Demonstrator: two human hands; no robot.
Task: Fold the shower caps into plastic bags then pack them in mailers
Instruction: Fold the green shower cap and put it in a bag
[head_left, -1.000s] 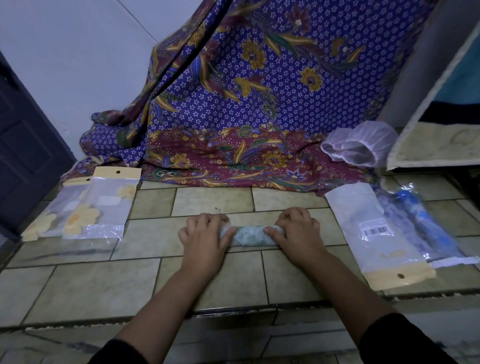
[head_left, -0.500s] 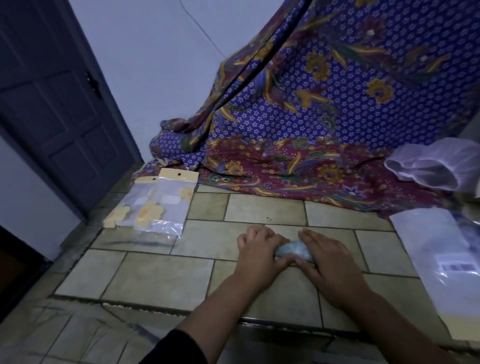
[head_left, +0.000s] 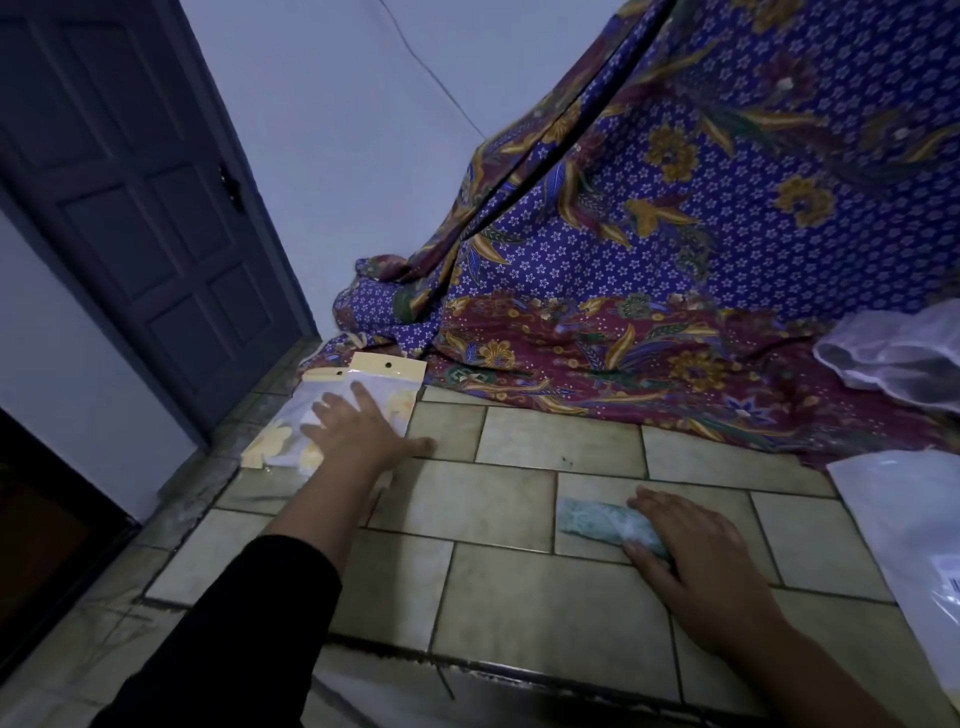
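A pale green shower cap (head_left: 597, 521), rolled into a tight tube, lies on the tiled floor (head_left: 519, 597). My right hand (head_left: 691, 551) rests flat over its right end, pinning it down. My left hand (head_left: 358, 434) is stretched out to the left, fingers spread, lying on top of two clear plastic bags (head_left: 387, 389) with cream header cards and yellow flower prints. A white mailer (head_left: 904, 525) lies at the right edge, partly cut off. A loose clear shower cap (head_left: 893, 358) sits on the patterned cloth at the right.
A purple and maroon batik cloth (head_left: 649, 260) drapes down the back and spreads onto the floor. A dark panelled door (head_left: 135, 197) stands at the left. The tiled platform ends in a step edge (head_left: 467, 660) near me.
My left hand has left the rolled cap and reached left onto the plastic bags. My right hand stays on the roll. The view has swung left.
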